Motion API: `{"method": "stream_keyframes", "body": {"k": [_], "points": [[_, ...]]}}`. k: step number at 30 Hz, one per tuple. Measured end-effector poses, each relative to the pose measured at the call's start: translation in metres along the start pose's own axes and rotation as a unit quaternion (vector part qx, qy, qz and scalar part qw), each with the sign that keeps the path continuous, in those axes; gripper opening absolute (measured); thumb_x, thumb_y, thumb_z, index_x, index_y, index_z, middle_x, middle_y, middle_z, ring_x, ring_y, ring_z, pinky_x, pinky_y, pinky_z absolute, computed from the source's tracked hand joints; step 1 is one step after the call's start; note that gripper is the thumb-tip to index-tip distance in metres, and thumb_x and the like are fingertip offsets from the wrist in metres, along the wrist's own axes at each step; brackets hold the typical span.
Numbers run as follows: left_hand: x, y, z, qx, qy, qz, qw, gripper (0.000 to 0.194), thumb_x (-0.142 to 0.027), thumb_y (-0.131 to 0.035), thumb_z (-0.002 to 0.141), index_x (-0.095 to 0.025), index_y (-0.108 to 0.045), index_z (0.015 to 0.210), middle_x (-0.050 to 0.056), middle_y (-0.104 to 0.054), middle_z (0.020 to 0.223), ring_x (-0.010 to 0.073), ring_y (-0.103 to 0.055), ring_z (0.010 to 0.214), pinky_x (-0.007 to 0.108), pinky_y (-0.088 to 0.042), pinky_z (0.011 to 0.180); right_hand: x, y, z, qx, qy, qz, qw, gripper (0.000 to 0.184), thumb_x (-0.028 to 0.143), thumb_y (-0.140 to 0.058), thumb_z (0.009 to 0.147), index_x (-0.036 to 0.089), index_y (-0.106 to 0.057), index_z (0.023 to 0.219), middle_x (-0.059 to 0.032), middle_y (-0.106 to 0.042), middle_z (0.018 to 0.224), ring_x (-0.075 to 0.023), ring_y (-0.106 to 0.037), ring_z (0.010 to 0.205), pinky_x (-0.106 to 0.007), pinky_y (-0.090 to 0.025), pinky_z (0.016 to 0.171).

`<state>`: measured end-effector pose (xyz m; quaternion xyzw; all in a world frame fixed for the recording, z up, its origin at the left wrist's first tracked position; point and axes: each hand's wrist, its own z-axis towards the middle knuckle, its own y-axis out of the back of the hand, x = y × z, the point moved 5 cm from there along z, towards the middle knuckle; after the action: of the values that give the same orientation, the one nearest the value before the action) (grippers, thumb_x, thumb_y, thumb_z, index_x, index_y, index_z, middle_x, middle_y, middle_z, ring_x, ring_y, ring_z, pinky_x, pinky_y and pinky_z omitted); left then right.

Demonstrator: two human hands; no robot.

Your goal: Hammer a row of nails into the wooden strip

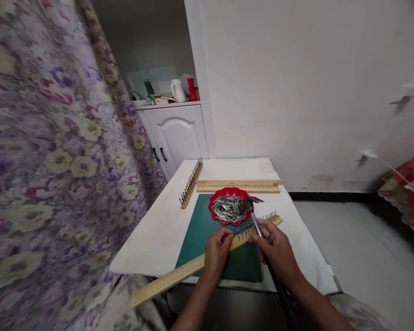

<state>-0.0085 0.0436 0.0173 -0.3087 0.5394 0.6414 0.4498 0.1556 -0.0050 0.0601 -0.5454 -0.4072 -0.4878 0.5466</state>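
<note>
My right hand (276, 246) is wrapped around a claw hammer (255, 223), its head raised near the red dish. Below it, a long wooden strip (172, 279) with rows of small holes lies slanted across the green mat (197, 227) and past the table's front edge. Several nails (242, 236) stand upright in the strip's right part. My left hand (218, 253) rests on the strip just left of these nails, thumb and forefinger pinched together; what they hold is too small to make out. Beyond the hands, loose nails (227, 209) fill the scalloped red dish (212, 201).
On the white-covered table (152, 234), a strip studded with upright nails (192, 183) lies at the back left. More wooden strips (238, 183) lie behind the dish. A floral curtain (72, 184) hangs at left, and a wall (279, 92) rises behind the table.
</note>
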Motion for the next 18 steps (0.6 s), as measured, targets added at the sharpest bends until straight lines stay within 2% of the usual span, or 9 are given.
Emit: {"method": "stream_keyframes", "body": {"k": [7, 10, 14, 18], "points": [[-0.004, -0.002, 0.000, 0.007, -0.015, 0.015, 1.000, 0.015, -0.028, -0.054, 0.077, -0.019, -0.065, 0.073, 0.000, -0.063, 0.071, 0.0152, -0.054, 0.068, 0.022, -0.037, 0.063, 0.005, 0.000, -0.002, 0.004, -0.013, -0.018, 1.000, 0.033, 0.025, -0.060, 0.078, 0.018, -0.051, 0.109, 0.0048, -0.061, 0.066, -0.0035, -0.041, 0.033, -0.015, -0.031, 0.032], [-0.004, -0.002, 0.001, 0.007, -0.022, 0.025, 0.999, 0.014, -0.025, -0.054, 0.077, -0.019, -0.066, 0.074, 0.001, -0.063, 0.072, 0.0148, -0.054, 0.067, 0.023, -0.037, 0.064, 0.004, 0.000, -0.005, 0.043, -0.032, -0.029, 0.998, 0.030, 0.024, -0.059, 0.079, 0.018, -0.052, 0.107, 0.0052, -0.061, 0.065, -0.0031, -0.041, 0.032, -0.015, -0.032, 0.032], [0.001, -0.003, 0.001, 0.006, -0.011, 0.022, 1.000, 0.015, -0.026, -0.054, 0.076, -0.018, -0.066, 0.074, 0.000, -0.062, 0.070, 0.0139, -0.053, 0.065, 0.022, -0.037, 0.063, 0.000, -0.003, -0.014, 0.102, -0.065, -0.051, 0.991, 0.027, 0.021, -0.055, 0.079, 0.020, -0.053, 0.106, 0.0063, -0.062, 0.065, -0.0027, -0.040, 0.028, -0.014, -0.028, 0.029], [0.006, -0.005, 0.001, 0.012, -0.009, 0.020, 1.000, 0.016, -0.028, -0.055, 0.076, -0.017, -0.067, 0.074, 0.000, -0.061, 0.068, 0.0133, -0.051, 0.063, 0.021, -0.036, 0.061, 0.000, -0.010, -0.022, 0.119, -0.074, -0.084, 0.987, 0.027, 0.016, -0.054, 0.077, 0.020, -0.057, 0.103, 0.0092, -0.055, 0.059, -0.0029, -0.037, 0.028, -0.014, -0.029, 0.029]]}}
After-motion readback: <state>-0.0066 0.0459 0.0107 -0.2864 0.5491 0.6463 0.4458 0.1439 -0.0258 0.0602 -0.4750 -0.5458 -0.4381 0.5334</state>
